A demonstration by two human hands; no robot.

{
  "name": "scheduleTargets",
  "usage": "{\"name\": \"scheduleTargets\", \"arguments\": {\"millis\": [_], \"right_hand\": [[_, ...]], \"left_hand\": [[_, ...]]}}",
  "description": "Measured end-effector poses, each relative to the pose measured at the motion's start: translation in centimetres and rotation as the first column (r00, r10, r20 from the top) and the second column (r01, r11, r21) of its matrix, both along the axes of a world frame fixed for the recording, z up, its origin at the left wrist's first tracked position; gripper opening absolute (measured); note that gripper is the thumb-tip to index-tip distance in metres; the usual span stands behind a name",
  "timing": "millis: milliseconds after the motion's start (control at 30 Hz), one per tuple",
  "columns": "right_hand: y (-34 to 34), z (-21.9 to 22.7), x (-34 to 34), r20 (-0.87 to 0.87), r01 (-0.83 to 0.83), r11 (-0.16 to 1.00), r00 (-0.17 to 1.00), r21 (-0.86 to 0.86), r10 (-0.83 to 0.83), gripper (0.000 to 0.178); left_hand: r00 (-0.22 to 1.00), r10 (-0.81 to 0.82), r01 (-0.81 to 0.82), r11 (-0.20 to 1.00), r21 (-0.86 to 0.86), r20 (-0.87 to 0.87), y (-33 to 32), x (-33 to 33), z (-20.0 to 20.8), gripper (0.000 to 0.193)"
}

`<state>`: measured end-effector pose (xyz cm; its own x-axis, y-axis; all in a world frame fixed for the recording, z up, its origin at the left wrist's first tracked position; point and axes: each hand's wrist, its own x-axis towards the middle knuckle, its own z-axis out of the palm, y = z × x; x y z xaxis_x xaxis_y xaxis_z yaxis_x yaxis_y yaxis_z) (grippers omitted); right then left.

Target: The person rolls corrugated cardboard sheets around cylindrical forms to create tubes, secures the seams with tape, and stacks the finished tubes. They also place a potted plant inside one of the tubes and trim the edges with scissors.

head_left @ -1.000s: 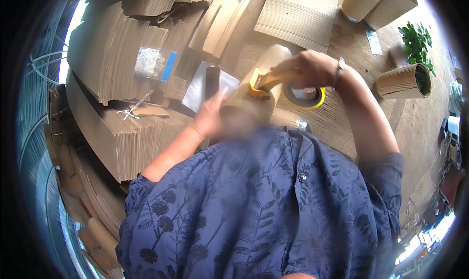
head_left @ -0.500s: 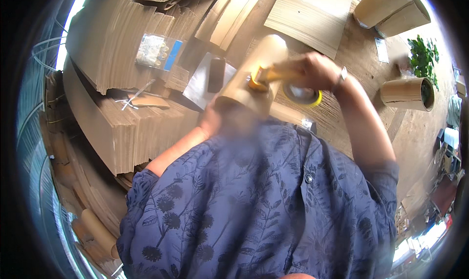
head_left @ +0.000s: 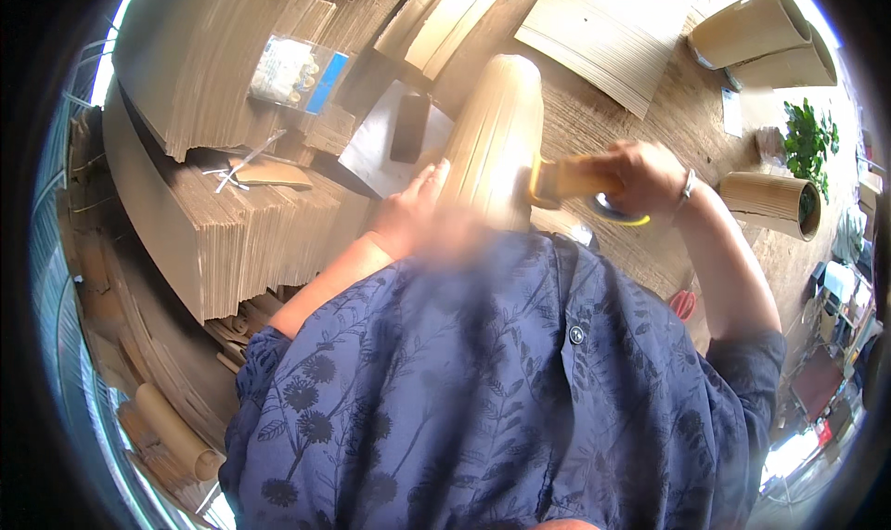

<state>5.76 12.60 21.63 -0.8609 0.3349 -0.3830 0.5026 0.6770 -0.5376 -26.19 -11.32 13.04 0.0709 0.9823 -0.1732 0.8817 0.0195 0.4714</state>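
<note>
A tube of rolled corrugated cardboard stands out in front of my chest, its near end blurred. My left hand holds the tube's left side, with its fingers laid along it. On the other side, my right hand grips a yellow-orange tape dispenser. The dispenser's head is at the tube's right edge; whether it touches cannot be told. A round, yellow-rimmed part shows below the right hand, partly hidden by it.
Stacked corrugated sheets fill the left. A dark phone lies on white paper. Flat cardboard lies ahead. Finished-looking tubes and a green plant are on the right. Red-handled scissors lie by my right arm.
My right hand has moved right and nearer me, taking the dispenser from across the tube's top to its right edge. The tube's ribbed surface now shows more; my left hand stays on it.
</note>
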Motion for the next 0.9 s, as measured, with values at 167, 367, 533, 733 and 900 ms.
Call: {"name": "scheduleTargets", "arguments": {"millis": [167, 367, 533, 733, 900], "right_hand": [[-1.1, 1.1, -0.7, 0.165, -0.009, 1.000, 0.986, 0.022, 0.005, 0.052], [0.5, 1.5, -8.8, 0.415, -0.335, 0.941, 0.851, -0.043, 0.322, 0.039], [3.6, -1.7, -6.5, 0.409, 0.134, 0.887, 0.910, -0.442, 0.066, 0.048], [0.3, 1.6, -5.4, 0.163, -0.177, 0.978, 0.974, 0.112, 0.158, 0.028], [-0.6, 2.6, -9.9, 0.497, -0.362, 0.932, 0.807, -0.008, 0.318, 0.029]], "left_hand": [[0.999, 0.038, -0.040, 0.997, 0.072, 0.039, -1.4, 0.6, -1.2, 0.074], [0.997, 0.043, -0.047, 0.998, 0.053, 0.062, -0.3, 1.3, 0.2, 0.077], [0.993, 0.052, -0.055, 0.998, 0.028, 0.109, -0.8, 0.5, -0.2, 0.075], [0.994, 0.041, -0.045, 0.998, 0.034, 0.104, -0.6, -0.1, -0.6, 0.072], [0.996, 0.001, 0.002, 1.000, -0.031, 0.094, -0.3, -0.3, -0.5, 0.072]]}}
